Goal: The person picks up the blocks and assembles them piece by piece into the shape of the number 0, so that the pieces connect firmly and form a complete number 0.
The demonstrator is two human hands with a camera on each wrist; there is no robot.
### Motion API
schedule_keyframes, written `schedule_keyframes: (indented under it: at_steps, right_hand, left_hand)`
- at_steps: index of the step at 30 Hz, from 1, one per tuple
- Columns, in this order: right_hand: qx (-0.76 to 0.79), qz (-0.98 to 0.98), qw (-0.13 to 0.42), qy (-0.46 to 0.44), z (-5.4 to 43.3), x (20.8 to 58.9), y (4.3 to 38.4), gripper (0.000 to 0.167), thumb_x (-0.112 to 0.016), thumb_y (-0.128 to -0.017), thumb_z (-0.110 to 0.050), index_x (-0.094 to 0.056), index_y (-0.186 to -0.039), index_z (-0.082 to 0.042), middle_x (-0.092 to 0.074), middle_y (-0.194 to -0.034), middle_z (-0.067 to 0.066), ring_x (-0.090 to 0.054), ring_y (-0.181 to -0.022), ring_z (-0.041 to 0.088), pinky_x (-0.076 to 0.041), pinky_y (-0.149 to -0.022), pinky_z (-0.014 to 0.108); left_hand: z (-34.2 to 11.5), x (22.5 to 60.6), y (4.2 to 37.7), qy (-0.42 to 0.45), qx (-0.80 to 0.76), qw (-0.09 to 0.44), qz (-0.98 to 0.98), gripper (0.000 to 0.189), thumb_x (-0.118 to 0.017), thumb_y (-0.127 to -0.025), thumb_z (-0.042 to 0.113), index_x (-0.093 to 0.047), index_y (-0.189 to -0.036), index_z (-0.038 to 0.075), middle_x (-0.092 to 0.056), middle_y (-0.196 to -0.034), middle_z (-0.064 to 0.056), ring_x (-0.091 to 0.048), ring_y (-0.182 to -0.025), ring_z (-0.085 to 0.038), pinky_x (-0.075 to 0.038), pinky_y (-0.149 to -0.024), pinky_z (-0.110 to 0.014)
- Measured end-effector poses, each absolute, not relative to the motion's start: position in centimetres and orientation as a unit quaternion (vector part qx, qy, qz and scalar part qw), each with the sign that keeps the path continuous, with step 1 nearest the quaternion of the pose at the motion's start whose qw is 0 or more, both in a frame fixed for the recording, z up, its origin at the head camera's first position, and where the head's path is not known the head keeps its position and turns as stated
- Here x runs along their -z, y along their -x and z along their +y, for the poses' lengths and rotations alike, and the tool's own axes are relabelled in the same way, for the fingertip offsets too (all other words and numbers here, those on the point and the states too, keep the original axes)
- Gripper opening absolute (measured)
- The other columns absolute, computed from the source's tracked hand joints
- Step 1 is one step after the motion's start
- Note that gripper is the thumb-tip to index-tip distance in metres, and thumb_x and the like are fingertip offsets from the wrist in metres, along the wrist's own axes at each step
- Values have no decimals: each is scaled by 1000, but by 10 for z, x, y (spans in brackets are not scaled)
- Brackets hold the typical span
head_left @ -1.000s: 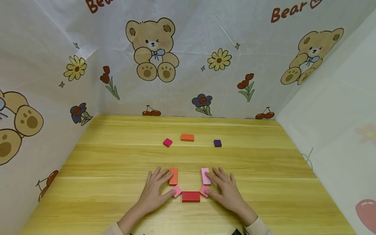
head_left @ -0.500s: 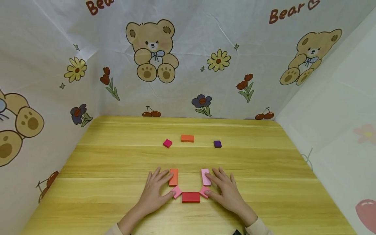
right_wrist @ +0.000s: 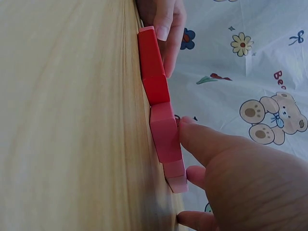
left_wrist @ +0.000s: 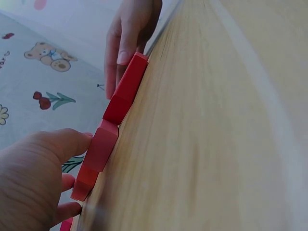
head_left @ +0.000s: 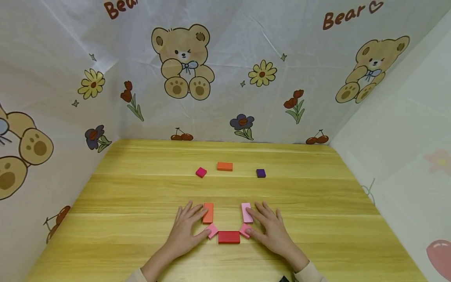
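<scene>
Flat blocks form a U on the table in the head view. A red block (head_left: 229,237) is its base, with a small pink block (head_left: 213,229) angled at its left end and another small pink block (head_left: 243,228) at its right. An orange block (head_left: 209,213) makes the left side, a light pink block (head_left: 246,216) the right. My left hand (head_left: 183,233) has its thumb on the left small pink block and its index finger on the orange one, fingers spread. Mirroring this, my right hand (head_left: 275,233) touches the right small pink block and the light pink block.
Farther back on the wooden table (head_left: 141,188) lie a magenta block (head_left: 201,172), another orange block (head_left: 224,167) and a dark purple block (head_left: 260,173). White sheets (head_left: 225,51) printed with bears and flowers enclose the back and sides.
Both hands and all the blocks keep their places. Only the head view has shifted very slightly.
</scene>
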State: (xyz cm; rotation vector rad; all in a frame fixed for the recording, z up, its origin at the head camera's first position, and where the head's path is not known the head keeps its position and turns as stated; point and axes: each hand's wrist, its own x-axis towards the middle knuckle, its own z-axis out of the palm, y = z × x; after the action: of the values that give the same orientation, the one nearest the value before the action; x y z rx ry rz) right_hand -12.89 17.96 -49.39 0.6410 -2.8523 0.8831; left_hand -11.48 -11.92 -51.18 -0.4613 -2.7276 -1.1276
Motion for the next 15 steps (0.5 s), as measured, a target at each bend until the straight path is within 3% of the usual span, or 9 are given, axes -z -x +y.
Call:
schedule_keyframes:
  at_steps: [11,15]
  right_hand:
    - [-321,-923,38,-208,181,491,131,54,-70,-89,-36,-58,-137,-16,-48,-145,22,-32,-140,48,-10,-103,81]
    - [-347,-917,36,-196,186,484,138,51,-68,-91,-31,-57,-137,-11,-47,-145,25,-39,-136,50,-19,-103,79]
  left_hand:
    - [-119,511,115,155,370,85,-912,59,-78,-78,33,-63,-131,11,-56,-140,-13,-30,-142,-45,-11,-115,-67]
    - [-119,511,115,155,372,83,-911,59,-78,-79,34,-62,-131,11,-55,-140,-13,-30,-142,-45,-11,-115,-68]
